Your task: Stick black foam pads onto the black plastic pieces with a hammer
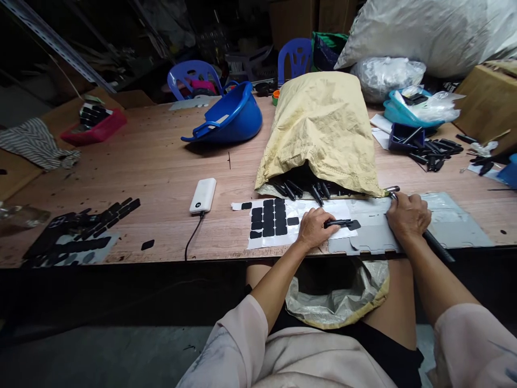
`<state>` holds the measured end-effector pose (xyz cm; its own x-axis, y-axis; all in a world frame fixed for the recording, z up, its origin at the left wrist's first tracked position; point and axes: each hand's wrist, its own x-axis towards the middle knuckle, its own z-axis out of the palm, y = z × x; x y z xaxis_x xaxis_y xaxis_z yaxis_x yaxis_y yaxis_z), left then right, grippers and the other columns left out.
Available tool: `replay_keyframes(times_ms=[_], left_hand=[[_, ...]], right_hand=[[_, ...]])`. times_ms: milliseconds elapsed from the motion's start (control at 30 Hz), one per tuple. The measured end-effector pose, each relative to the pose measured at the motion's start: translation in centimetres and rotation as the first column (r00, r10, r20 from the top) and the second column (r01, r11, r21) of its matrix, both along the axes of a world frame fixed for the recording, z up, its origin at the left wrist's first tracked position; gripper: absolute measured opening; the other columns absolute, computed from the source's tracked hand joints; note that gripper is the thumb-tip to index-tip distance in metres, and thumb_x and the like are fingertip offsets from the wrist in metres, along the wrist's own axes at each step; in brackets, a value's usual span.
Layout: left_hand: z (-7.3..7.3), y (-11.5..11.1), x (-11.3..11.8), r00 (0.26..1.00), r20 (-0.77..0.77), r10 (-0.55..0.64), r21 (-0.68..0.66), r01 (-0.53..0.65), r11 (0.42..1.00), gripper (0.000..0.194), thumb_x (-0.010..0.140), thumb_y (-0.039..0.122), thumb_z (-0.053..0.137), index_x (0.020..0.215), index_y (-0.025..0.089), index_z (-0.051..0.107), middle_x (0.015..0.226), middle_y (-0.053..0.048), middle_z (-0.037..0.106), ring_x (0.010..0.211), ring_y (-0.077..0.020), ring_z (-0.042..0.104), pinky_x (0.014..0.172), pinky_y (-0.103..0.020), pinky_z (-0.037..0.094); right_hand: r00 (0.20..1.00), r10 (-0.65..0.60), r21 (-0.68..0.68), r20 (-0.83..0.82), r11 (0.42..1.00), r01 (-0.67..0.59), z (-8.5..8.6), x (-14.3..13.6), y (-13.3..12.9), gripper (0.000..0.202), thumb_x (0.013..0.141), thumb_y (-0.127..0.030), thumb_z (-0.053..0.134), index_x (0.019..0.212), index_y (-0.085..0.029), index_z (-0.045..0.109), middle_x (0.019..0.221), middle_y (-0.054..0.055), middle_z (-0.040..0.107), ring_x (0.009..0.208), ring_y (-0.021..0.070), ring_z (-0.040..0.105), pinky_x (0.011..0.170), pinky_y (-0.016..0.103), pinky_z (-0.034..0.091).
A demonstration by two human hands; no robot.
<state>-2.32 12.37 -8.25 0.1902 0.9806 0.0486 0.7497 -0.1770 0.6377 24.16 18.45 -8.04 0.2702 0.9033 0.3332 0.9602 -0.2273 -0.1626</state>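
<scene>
My left hand (315,227) is closed, its fingertips pinching a slim black piece (337,222) above the white sheet. Beneath that piece's right end lies a flat black pad (354,226). Rows of similar black pads (269,217) cover the white sheet (258,243) left of the hand. Wrapped round a hammer is my right hand (410,218); the hammer's black handle (438,247) sticks out toward the table's front edge and its shiny metal head (391,189) shows past the fingers. Under both hands runs a grey taped board (374,237).
A yellow sack (323,129) lies behind my hands, slim black pieces (301,188) at its mouth. A white power bank (203,195) with a cable sits left; farther back is a blue basin (236,116). More black pieces (436,151) lie right. An open sack (335,318) rests between my legs.
</scene>
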Motion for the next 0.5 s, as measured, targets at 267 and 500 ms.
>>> replay_keyframes(times_ms=[267,500], left_hand=[[0.1,0.2,-0.1,0.999,0.033,-0.009,0.022,0.008,1.0,0.013,0.088,0.031,0.083,0.099,0.024,0.081,0.101,-0.005,0.074,0.106,-0.0265,0.064,0.098,-0.04,0.05],[-0.7,-6.3,-0.4,0.878,0.365,-0.311,0.093,0.298,0.95,0.024,0.096,0.039,0.071,0.107,0.019,0.079,0.094,-0.006,0.077,0.083,-0.0183,0.067,0.081,-0.029,0.052]], right_hand=[[0.999,-0.009,-0.013,0.05,1.0,0.01,-0.1,0.2,0.1,0.043,0.104,-0.034,0.047,0.13,-0.013,0.075,0.117,0.02,0.067,0.103,0.0321,0.059,0.079,0.04,0.042],[0.998,-0.006,-0.024,0.062,1.0,0.008,0.1,0.0,0.0,0.042,0.103,-0.031,0.048,0.13,-0.013,0.074,0.114,0.02,0.066,0.1,0.0311,0.058,0.077,0.039,0.042]])
